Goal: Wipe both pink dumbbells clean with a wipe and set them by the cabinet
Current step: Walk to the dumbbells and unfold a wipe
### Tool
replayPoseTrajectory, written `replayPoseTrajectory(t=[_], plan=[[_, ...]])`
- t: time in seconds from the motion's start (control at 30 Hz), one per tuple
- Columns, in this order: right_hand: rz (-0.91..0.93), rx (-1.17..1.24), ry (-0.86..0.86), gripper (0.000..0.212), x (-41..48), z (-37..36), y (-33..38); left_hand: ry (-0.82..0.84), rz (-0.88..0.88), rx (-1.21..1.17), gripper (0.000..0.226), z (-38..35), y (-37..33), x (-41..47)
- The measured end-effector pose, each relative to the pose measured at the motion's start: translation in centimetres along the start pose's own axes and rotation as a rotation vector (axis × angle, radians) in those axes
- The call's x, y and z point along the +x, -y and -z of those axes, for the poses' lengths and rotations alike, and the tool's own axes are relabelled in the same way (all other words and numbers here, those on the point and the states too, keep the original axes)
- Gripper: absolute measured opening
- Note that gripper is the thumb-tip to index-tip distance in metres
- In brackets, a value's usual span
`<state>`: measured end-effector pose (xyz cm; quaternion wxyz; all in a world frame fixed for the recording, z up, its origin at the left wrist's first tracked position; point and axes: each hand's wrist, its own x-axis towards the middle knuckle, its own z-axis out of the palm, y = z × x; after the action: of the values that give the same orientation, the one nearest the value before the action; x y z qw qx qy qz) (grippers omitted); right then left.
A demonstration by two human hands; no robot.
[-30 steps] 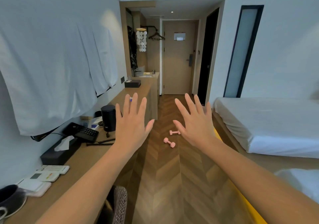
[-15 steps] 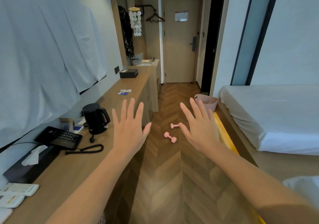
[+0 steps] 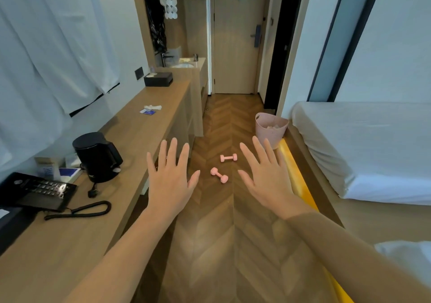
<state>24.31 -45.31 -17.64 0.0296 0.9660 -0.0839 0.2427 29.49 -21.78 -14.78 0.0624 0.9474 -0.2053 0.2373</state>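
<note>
Two small pink dumbbells lie on the wooden floor ahead: the nearer dumbbell (image 3: 219, 175) at an angle, the farther dumbbell (image 3: 228, 157) lying crosswise just behind it. My left hand (image 3: 168, 179) and my right hand (image 3: 265, 177) are held out in the air with fingers spread, backs toward me, one on each side of the dumbbells and holding nothing. A white wipe (image 3: 153, 107) lies beside a blue packet (image 3: 147, 111) on the long wooden counter (image 3: 149, 125) to the left. The cabinet (image 3: 200, 85) continues along the left wall beyond it.
On the counter stand a black kettle (image 3: 96, 157), a black telephone (image 3: 35, 192) with its coiled cord and a dark tissue box (image 3: 158, 79). A pink basket (image 3: 270, 129) sits on the floor by the bed (image 3: 363, 148) at the right. A door (image 3: 235, 36) closes the corridor's end.
The view has moved forward along the corridor, so the dumbbells, kettle and pink basket appear nearer. Both hands stay raised and spread in the same pose.
</note>
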Motion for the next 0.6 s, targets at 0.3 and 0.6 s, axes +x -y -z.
replayPoseTrajectory(t=[0.3, 0.6], plan=[[-0.022, -0.038, 0.142, 0.063, 10.6, -9.3, 1.6, 0.071, -0.038, -0.012, 0.071, -10.6, 3.9, 10.0], [-0.064, -0.050, 0.186, 0.064, 19.6, -14.9, -0.1, 0.071, -0.115, -0.072, 0.075, -16.7, 5.3, 21.2]])
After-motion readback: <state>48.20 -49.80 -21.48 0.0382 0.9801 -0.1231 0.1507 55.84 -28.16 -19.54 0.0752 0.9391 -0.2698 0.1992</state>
